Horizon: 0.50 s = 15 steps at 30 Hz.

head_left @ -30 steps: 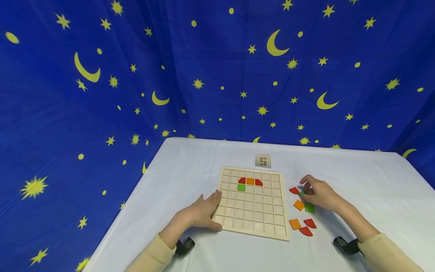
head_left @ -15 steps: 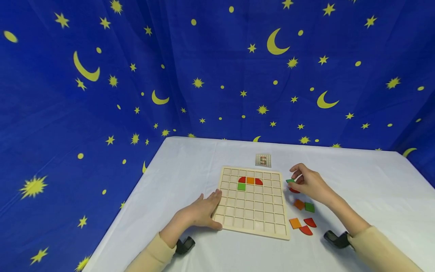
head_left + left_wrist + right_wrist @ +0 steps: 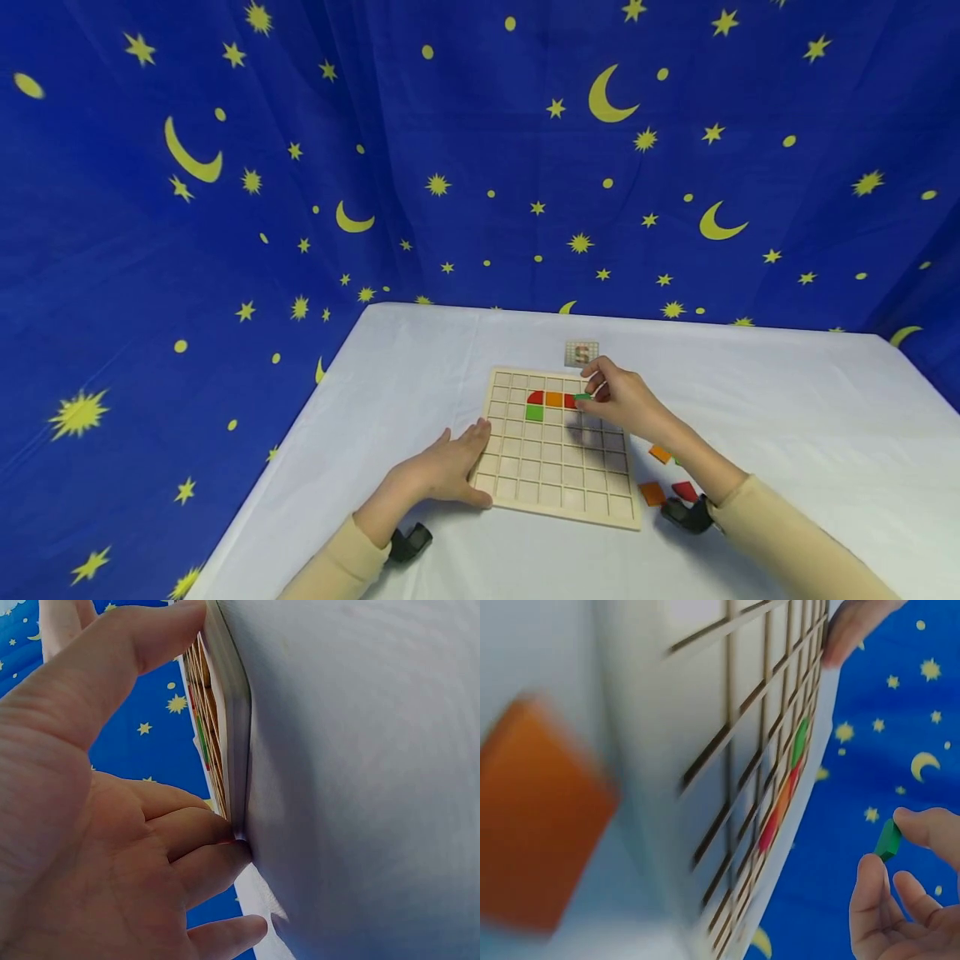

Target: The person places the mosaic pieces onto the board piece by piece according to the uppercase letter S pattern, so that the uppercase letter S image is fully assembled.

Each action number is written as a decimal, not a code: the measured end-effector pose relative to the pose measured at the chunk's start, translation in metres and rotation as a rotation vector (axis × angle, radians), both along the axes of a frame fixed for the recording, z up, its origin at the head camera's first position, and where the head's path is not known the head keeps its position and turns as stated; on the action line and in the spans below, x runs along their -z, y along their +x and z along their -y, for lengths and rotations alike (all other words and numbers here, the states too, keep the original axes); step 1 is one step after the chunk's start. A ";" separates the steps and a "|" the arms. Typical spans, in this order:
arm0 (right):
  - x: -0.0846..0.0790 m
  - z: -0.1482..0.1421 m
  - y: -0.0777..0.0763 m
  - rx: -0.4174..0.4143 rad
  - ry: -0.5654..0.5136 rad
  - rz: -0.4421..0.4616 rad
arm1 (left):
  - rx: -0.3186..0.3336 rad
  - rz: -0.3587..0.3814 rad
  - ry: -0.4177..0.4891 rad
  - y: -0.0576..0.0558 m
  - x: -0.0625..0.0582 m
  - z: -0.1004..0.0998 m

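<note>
A wooden grid board (image 3: 551, 479) lies flat on the white table. In its upper rows sit a rounded red tile (image 3: 536, 398), an orange square tile (image 3: 554, 400), another red tile (image 3: 570, 402) and a light green square tile (image 3: 534, 412). My right hand (image 3: 626, 404) is over the upper right part of the board, pinching a green tile (image 3: 888, 840) between thumb and fingertip. Straight fingers of my left hand (image 3: 446, 471) rest against the board's left edge, with the thumb (image 3: 165, 630) touching its near corner.
Behind the board lies a small pattern card (image 3: 581, 353) with an S-like figure. Right of the board are loose tiles, among them an orange tile (image 3: 652, 494) and a red tile (image 3: 685, 491), partly hidden by my right arm. A blue curtain (image 3: 480, 167) stands behind.
Carrying the green tile, my right hand has moved left from the loose tiles to above the board. My left hand stays at the board's edge.
</note>
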State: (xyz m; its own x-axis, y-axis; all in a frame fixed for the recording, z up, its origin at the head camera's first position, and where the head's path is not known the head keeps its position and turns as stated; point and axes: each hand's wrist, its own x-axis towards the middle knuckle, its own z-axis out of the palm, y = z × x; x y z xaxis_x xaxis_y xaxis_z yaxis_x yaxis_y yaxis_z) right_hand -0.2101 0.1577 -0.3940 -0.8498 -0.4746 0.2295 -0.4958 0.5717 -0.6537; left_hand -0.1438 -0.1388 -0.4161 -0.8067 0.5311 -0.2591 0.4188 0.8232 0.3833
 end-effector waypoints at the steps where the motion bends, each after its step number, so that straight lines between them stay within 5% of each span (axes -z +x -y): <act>1: 0.000 0.005 0.000 -0.011 -0.007 0.004 | -0.001 -0.001 -0.002 0.000 0.000 0.000; 15: 0.010 0.064 -0.005 -0.104 0.035 0.134 | 0.001 0.007 -0.020 -0.001 -0.001 0.000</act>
State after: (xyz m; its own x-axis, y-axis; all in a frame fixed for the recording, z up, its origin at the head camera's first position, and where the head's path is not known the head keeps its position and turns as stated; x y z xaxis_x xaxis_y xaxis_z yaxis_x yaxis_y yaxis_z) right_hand -0.2153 0.0939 -0.4039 -0.8174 -0.5675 0.0991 -0.4632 0.5451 -0.6988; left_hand -0.1444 -0.1387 -0.4148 -0.8042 0.5265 -0.2759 0.4169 0.8305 0.3695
